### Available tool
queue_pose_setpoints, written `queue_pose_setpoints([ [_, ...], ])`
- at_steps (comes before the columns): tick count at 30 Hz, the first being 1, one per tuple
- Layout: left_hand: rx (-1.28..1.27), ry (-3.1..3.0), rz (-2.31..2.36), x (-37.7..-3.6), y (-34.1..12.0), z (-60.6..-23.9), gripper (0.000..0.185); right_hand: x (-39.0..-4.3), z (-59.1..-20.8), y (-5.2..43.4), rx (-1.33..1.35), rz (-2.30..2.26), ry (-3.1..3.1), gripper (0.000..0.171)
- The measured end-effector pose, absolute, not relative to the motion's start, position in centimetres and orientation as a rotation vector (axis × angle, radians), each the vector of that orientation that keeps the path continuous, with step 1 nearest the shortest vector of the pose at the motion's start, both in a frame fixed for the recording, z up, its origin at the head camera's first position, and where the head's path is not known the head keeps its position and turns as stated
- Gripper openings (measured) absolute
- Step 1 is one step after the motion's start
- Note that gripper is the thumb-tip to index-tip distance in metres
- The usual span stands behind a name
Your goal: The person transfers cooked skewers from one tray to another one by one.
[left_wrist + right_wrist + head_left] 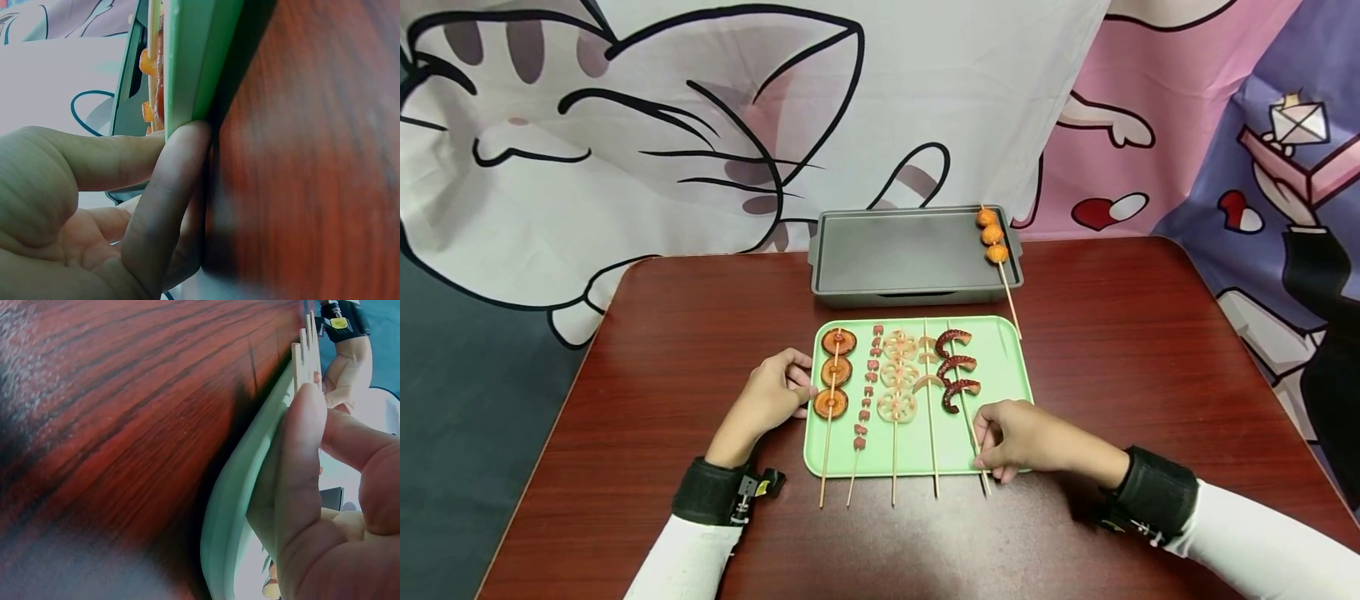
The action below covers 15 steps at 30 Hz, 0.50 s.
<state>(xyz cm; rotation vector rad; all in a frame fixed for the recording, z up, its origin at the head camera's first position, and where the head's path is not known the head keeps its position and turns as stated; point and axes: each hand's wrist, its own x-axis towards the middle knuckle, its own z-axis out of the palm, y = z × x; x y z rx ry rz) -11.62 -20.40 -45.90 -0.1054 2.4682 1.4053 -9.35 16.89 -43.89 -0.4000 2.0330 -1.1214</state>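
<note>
A light green tray (1007, 367) lies on the table with several skewers side by side on it, sticks jutting past its near edge. My left hand (772, 387) pinches the tray's left rim between thumb and finger, as the left wrist view also shows. My right hand (1026, 437) pinches the lower stick of the rightmost skewer, a tentacle skewer (957, 363) with dark red curled pieces. Left of it are a skewer of pale curved slices (928, 381), a lotus root skewer (897, 406), a skewer of small pink meat cubes (867, 391) and a mushroom-like brown disc skewer (836, 372).
Behind the green tray stands a grey rectangular pan (895, 250). A skewer of orange balls (992, 235) lies on its right side, its stick reaching over the near rim toward the green tray. A printed cloth (985, 100) hangs behind the brown table (1120, 350).
</note>
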Motion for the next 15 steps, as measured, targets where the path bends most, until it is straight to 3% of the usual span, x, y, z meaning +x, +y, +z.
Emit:
queue_pose_setpoints([
  [15, -0.079, 2.475, 1.422, -11.54, -20.3, -45.66, 0.036, -9.67, -43.01, 17.51, -0.463, -1.046, 2.163, 0.022],
])
